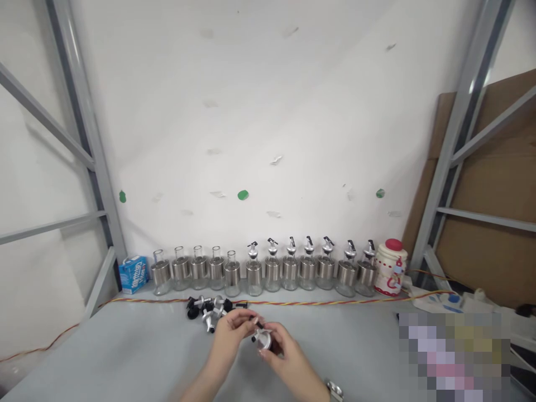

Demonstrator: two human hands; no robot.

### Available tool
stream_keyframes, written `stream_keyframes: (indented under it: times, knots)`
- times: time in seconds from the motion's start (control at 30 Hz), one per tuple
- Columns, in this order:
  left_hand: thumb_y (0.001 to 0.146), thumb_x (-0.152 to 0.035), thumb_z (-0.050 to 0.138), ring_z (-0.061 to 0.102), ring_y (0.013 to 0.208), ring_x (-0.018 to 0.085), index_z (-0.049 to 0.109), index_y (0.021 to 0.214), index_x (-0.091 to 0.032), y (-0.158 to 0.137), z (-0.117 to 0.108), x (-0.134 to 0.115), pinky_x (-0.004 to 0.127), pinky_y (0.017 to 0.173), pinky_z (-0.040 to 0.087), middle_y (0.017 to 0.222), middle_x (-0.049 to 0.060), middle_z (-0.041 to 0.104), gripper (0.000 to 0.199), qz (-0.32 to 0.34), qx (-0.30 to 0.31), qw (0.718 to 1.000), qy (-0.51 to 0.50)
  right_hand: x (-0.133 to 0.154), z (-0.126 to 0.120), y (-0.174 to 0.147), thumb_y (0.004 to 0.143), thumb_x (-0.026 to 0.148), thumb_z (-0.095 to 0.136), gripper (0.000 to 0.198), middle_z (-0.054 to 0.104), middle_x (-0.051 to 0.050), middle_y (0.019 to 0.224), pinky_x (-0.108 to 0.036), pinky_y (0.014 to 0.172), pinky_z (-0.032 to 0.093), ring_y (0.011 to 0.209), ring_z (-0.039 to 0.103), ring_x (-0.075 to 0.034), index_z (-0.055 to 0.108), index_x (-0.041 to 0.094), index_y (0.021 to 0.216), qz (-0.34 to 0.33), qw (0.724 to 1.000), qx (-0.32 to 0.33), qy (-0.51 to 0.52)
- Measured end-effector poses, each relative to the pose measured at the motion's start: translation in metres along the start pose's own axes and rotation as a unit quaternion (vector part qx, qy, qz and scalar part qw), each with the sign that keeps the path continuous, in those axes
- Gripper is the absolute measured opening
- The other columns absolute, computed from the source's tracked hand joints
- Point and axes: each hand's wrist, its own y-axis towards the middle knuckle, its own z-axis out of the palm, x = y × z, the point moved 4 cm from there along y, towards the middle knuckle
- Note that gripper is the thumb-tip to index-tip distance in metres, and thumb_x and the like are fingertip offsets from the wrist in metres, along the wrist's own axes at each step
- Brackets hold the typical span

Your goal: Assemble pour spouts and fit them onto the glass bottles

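Observation:
Over the front middle of the table, both my hands are closed on one bottle pourer (263, 338), silver with a black lever. My right hand (281, 346) grips its round base from the right. Fingers of my left hand (235, 329) pinch the black lever part at the top. Just left of that hand lies a pile of loose pourers (209, 308), silver and black. Behind stands a row of glass bottles with steel sleeves. Those on the left, such as this bottle (231, 273), have bare necks; those on the right, like this capped bottle (272, 271), carry pourers.
A twisted red-yellow cord (310, 303) runs across the grey table (138, 346) before the bottles. A blue carton (134, 274) stands at the left end, a white jar with a red lid (389, 268) at the right. A power strip (444, 301) and a blurred-out patch lie right.

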Motion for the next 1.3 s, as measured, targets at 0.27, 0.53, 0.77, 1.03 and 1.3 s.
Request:
stream_keyframes:
  times: [0.27, 0.53, 0.77, 1.03, 1.3]
  knots:
    - [0.061, -0.030, 0.067, 0.062, 0.070, 0.017, 0.064, 0.078, -0.013, -0.001, 0.005, -0.002, 0.025, 0.064, 0.047, 0.073, 0.007, 0.068, 0.025, 0.053, 0.040, 0.998, 0.020, -0.004, 0.001, 0.005, 0.065, 0.027, 0.064, 0.030, 0.059, -0.007, 0.098, -0.030, 0.073, 0.039, 0.078, 0.052, -0.016, 0.047, 0.019, 0.088, -0.005, 0.996, 0.002, 0.093]
    - [0.065, -0.030, 0.064, 0.062, 0.073, 0.018, 0.063, 0.074, -0.013, -0.001, 0.006, -0.004, 0.027, 0.070, 0.047, 0.074, 0.007, 0.068, 0.019, 0.092, 0.049, 0.993, 0.048, -0.004, 0.000, 0.007, 0.062, 0.034, 0.067, 0.034, 0.059, -0.003, 0.080, -0.028, 0.067, 0.040, 0.070, 0.051, -0.015, 0.050, 0.018, 0.086, 0.008, 0.994, -0.012, 0.105]
    - [0.068, -0.033, 0.061, 0.062, 0.080, 0.020, 0.063, 0.078, -0.014, -0.004, 0.008, -0.009, 0.030, 0.076, 0.047, 0.082, 0.009, 0.069, 0.022, 0.086, 0.077, 0.993, 0.039, -0.001, 0.001, 0.007, 0.065, 0.046, 0.062, 0.041, 0.057, -0.004, 0.070, -0.026, 0.055, 0.037, 0.060, 0.051, -0.015, 0.052, 0.014, 0.088, 0.040, 0.993, 0.030, 0.111]
    - [0.065, -0.032, 0.064, 0.063, 0.080, 0.021, 0.064, 0.078, -0.013, -0.007, 0.008, -0.013, 0.030, 0.076, 0.047, 0.084, 0.010, 0.069, 0.023, 0.071, 0.065, 0.995, 0.033, 0.000, 0.001, 0.005, 0.068, 0.035, 0.063, 0.034, 0.056, -0.006, 0.090, -0.028, 0.064, 0.040, 0.072, 0.051, -0.015, 0.046, 0.017, 0.091, -0.002, 0.991, 0.011, 0.136]
    - [0.062, -0.035, 0.067, 0.062, 0.079, 0.019, 0.064, 0.078, -0.014, -0.010, 0.010, -0.010, 0.028, 0.074, 0.046, 0.085, 0.009, 0.069, 0.027, 0.035, 0.039, 0.998, -0.022, -0.005, 0.001, 0.006, 0.064, 0.031, 0.067, 0.033, 0.056, -0.001, 0.079, -0.029, 0.067, 0.039, 0.072, 0.051, -0.015, 0.044, 0.019, 0.085, -0.002, 0.991, 0.005, 0.136]
